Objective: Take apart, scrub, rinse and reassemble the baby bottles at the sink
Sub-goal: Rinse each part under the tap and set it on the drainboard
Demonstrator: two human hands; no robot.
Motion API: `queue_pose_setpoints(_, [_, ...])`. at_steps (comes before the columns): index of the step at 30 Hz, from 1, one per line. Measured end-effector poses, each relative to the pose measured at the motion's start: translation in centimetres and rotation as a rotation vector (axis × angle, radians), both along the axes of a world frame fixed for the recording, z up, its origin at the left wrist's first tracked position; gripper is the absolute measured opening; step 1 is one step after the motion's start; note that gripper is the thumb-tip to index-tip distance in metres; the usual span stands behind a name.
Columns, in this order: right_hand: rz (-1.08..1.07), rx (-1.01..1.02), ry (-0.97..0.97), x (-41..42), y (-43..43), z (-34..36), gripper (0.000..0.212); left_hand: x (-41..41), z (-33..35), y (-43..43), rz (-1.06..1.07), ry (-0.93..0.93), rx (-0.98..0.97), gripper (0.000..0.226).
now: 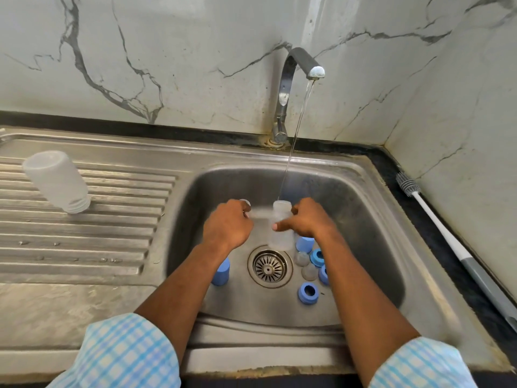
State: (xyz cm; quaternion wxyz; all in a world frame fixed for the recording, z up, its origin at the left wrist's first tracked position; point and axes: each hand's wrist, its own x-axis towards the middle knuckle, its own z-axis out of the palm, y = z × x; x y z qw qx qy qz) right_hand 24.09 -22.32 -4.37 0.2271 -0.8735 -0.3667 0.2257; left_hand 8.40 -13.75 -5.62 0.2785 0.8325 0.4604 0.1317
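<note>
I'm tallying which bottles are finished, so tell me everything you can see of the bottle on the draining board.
The bottle is a bare body of cloudy white, translucent plastic, with no ring, teat or cap on it. It stands upside down, base uppermost, its threaded neck and mouth resting on the ridged steel draining board left of the sink basin. It looks empty. It seems to lean in this wide-angle view, which may be lens distortion. Only the board touches it.
</note>
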Motion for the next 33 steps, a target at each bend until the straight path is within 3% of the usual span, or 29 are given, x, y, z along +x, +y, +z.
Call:
queue_pose_setpoints(2, [-0.073,0.087,-0.134,0.2,-0.8,0.2,0.041,0.1,-0.1,0.0,0.004,-0.005,-0.013,0.037])
queue_pose_setpoints(4, [-0.070,0.201,-0.107,0.4,-1.1,0.5,0.038,0.2,-0.1,-0.1,0.001,0.003,-0.023,0.036])
queue_pose_setpoints(7, [-0.029,0.091,-0.068,0.3,-1.3,0.4,0.034,0.0,-0.2,-0.1,0.002,0.002,-0.027,0.036])
queue_pose_setpoints(9, [-0.021,0.144,-0.057,0.3,-1.4,0.5,0.034,0.1,-0.2,0.1,0.006,-0.001,-0.025,0.035])
queue_pose_setpoints(12, [0.049,0.200,0.111,0.5,-1.4,0.8,0.035,0.4,-0.5,0.4,0.007,0.012,-0.029,0.034])
queue_pose_setpoints(14, [0.057,0.086,0.059,0.7,-1.3,0.6,0.035,0.5,-0.6,0.5,0.009,0.020,-0.033,0.034])
queue_pose_setpoints(16, [0.013,0.125,-0.029,0.9,-1.1,0.4,0.038,0.6,-0.7,0.6,0.011,0.027,-0.035,0.034])
queue_pose_setpoints(19, [0.033,0.178,0.073,1.1,-0.8,0.3,0.036,0.9,-0.9,0.7,0.006,0.045,-0.034,0.034])
queue_pose_setpoints(22, [-0.008,0.140,-0.024,1.2,-0.8,0.2,0.036,0.9,-0.9,0.7,-0.004,0.056,-0.041,0.036])
queue_pose_setpoints(24, [-0.017,0.229,0.011,1.3,-0.8,0.5,0.039,0.9,-1.0,0.7,-0.006,0.056,-0.058,0.038])
queue_pose_setpoints(28, [-0.018,0.198,0.056,1.1,-0.6,0.4,0.039,1.2,-1.3,0.9,-0.081,0.055,-0.099,0.045])
queue_pose_setpoints(30, [-0.118,0.330,0.156,1.0,-0.6,0.3,0.043,1.4,-1.5,0.7,-0.174,0.002,-0.179,0.056])
queue_pose_setpoints(33, [-0.289,0.442,0.546,0.7,-0.6,0.7,0.079,1.8,-1.3,-0.1,-0.264,-0.181,-0.322,0.077])
